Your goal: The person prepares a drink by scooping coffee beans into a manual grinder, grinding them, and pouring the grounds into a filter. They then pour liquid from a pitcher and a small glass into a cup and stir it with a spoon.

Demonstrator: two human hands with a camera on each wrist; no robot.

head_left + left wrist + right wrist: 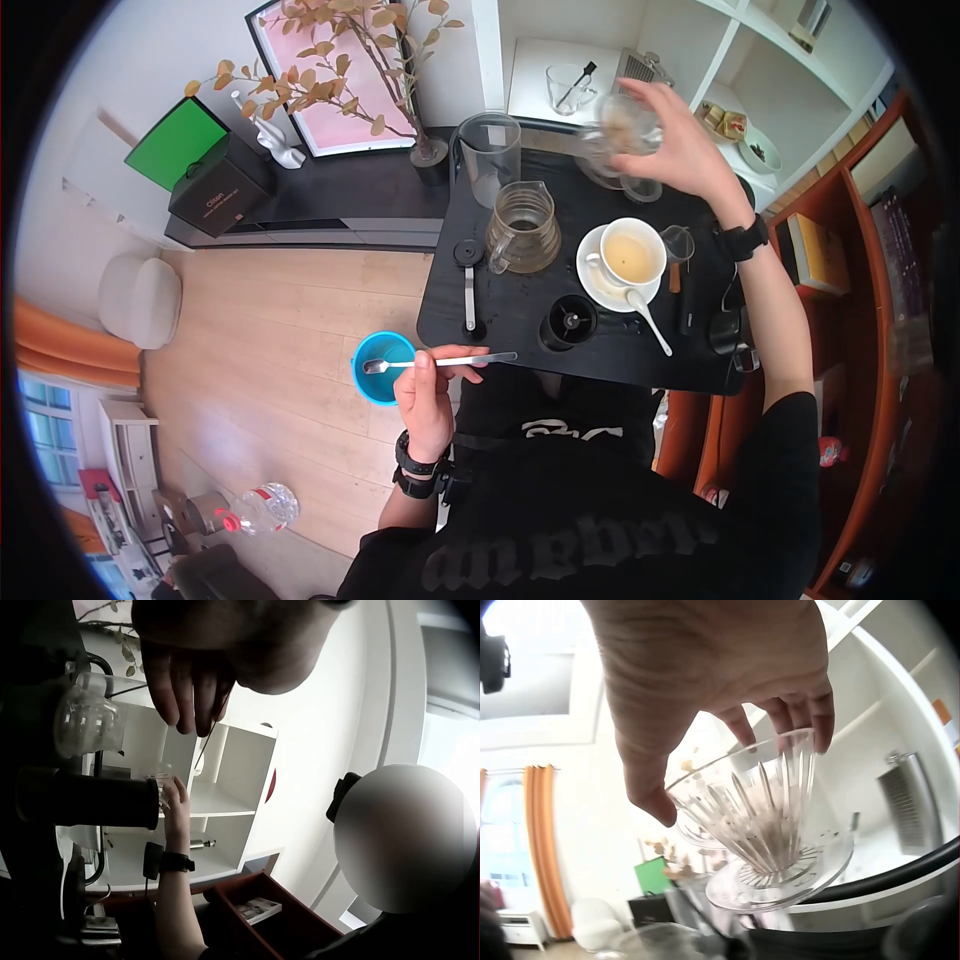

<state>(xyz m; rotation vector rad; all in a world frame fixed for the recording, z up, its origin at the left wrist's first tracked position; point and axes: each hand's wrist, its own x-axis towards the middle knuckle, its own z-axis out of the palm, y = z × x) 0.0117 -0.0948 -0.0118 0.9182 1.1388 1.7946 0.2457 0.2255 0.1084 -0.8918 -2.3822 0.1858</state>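
My right hand (688, 150) grips the rim of a clear ribbed glass coffee dripper (769, 817) above the back right of the black table. Inside its cone, some pale brown matter shows in the right wrist view. At the table's front left edge my left hand (428, 405) pinches a slim metal spoon (440, 362) with a long flat handle. Just beyond that hand stands an open black grinder body (570, 322). A glass carafe (525, 235) is behind it. To the right, a white cup (632, 255) of pale liquid sits on a saucer (592, 285) with a white spoon (655, 322).
A crank handle (469, 285) and a tall glass cylinder (490, 160) are on the table's left side. On the floor stands a blue bucket (370, 345). White shelves (560, 30) rise behind the table; a glass mug (568, 98) holds a brush there.
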